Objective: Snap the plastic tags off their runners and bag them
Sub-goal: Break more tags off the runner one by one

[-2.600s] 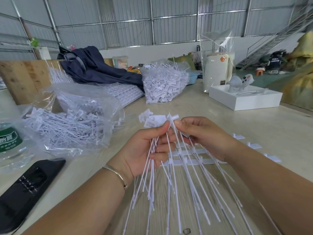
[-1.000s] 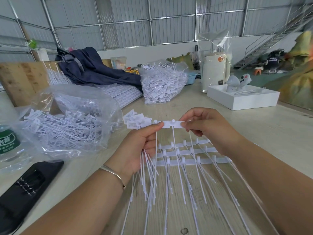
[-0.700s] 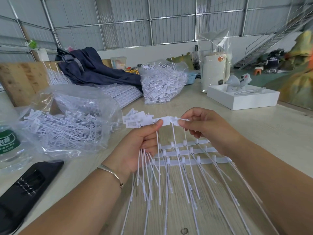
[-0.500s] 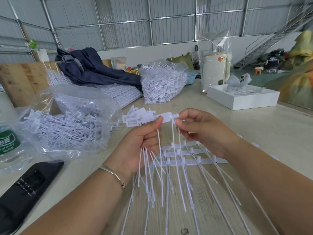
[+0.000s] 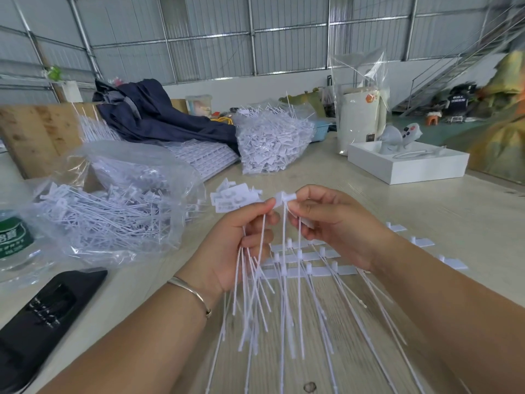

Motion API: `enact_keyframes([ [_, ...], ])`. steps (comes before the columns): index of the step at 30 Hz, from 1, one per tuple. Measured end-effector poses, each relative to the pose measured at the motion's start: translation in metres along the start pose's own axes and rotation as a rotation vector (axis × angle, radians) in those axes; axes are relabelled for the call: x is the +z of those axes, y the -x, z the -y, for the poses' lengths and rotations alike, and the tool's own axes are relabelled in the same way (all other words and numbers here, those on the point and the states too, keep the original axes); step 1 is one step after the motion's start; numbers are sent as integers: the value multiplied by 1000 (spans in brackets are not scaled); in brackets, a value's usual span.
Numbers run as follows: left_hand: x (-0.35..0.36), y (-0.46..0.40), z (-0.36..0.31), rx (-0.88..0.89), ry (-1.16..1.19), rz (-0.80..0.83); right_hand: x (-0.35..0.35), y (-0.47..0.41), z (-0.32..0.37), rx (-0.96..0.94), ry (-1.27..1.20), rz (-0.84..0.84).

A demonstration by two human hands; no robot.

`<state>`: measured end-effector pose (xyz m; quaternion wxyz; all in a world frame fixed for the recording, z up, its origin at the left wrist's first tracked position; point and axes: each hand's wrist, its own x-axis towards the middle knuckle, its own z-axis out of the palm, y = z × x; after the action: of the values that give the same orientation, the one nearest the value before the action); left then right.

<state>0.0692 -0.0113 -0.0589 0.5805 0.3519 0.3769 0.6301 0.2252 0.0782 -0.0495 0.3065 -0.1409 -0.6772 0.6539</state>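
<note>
While the right hand [image 5: 326, 223] pinches one tag head [image 5: 285, 197], the left hand [image 5: 241, 237] grips the snapped tags [image 5: 235, 199] just beside it at 9 o'clock; their tails hang toward 6 o'clock, and the open bag [image 5: 113, 206] lies farther at 9 o'clock, nearer the left hand.

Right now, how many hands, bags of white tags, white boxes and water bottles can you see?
Hands: 2, the left hand and the right hand, each holding white tags.
Clear bags of tags: 2, the near bag and the far bag.
White boxes: 1, the white box.
Water bottles: 1, the water bottle.
Total: 6
</note>
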Motion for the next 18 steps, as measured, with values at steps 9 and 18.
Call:
enact_keyframes([
  [9, 0, -5, 4, -26, -133, -52, -10, 1, 4, -39, 188, -160],
  [18, -2, -2, 3, -129, -409, -34, -9, 3, 15, 9, 355, -141],
])
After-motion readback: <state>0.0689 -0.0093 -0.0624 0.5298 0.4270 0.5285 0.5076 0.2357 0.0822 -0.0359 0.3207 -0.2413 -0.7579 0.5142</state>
